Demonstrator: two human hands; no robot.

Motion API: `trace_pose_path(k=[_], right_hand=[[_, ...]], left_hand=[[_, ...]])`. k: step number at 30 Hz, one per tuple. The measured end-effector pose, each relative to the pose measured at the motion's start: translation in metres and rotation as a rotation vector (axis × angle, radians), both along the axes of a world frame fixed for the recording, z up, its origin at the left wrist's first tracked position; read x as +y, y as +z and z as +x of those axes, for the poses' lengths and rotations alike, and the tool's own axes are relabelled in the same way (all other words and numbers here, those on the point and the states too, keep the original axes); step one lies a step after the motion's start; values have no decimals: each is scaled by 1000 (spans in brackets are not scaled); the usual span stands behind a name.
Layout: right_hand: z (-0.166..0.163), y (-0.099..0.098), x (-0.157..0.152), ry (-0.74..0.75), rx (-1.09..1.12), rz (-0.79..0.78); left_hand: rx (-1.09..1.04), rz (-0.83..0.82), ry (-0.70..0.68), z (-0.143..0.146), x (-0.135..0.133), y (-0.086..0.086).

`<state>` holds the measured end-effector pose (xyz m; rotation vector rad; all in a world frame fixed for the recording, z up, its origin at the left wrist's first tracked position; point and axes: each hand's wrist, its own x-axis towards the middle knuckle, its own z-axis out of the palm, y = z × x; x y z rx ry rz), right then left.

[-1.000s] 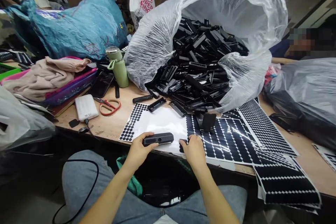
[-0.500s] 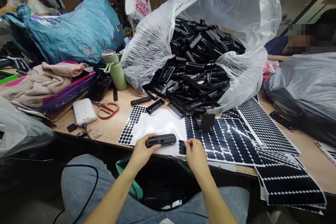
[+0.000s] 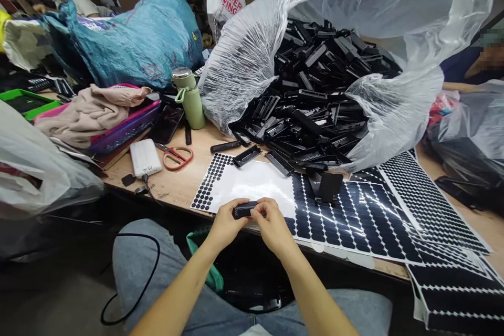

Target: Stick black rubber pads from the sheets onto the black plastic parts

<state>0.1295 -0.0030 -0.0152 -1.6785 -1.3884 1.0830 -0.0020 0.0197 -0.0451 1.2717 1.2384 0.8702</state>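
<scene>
My left hand (image 3: 226, 223) grips a long black plastic part (image 3: 244, 209) at the table's front edge. My right hand (image 3: 271, 226) has its fingers pinched against the right end of the same part. Both hands hover over a white sticker sheet (image 3: 255, 184) with rows of round black pads. Just behind it, a big clear plastic bag (image 3: 244, 63) spills a heap of black plastic parts (image 3: 315, 100) onto the table. A few loose parts (image 3: 246, 156) lie on the sheet.
More pad sheets (image 3: 429, 199) fan out to the right. On the left lie red-handled scissors (image 3: 177, 156), a white power bank (image 3: 145, 157), a green bottle (image 3: 191, 98), a beige cloth (image 3: 90, 113) and a blue bag (image 3: 134, 42). Other people sit at the far left and right.
My right hand left the pad sheet and came onto the black part held by my left hand. The view shifted a little to the left.
</scene>
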Motion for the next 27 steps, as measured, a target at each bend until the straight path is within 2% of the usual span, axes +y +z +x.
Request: trace_pose_path(k=[10,27], right_hand=[[-4,-3,0,-3,-24,-3],[-11,-8,-1,-24,-148,93]], left_hand=[[8,6,-5,-1,-2,0],[12,21,0,-3,-1,-6]])
